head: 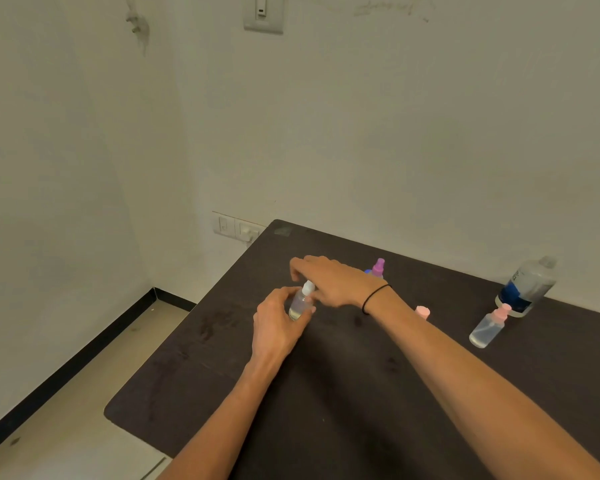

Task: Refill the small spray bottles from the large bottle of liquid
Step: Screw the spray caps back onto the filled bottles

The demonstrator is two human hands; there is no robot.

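Well inside the table (326,393) edges, left hand (278,323) around spray bottle (301,303).

A dark brown table (361,393) with rounded corners fills the lower right; at three o'clock a large clear bottle (529,285) with a blue label stands near the far edge; just beside it, a small pink-topped spray bottle (489,327); a loose pink cap (423,311) lies at centre; a purple-topped bottle (378,268) stands at twelve o'clock.

a dark table (343,393) stands in a corner of off-white walls (361,133), over pale floor (66,427) with black skirting (66,367).
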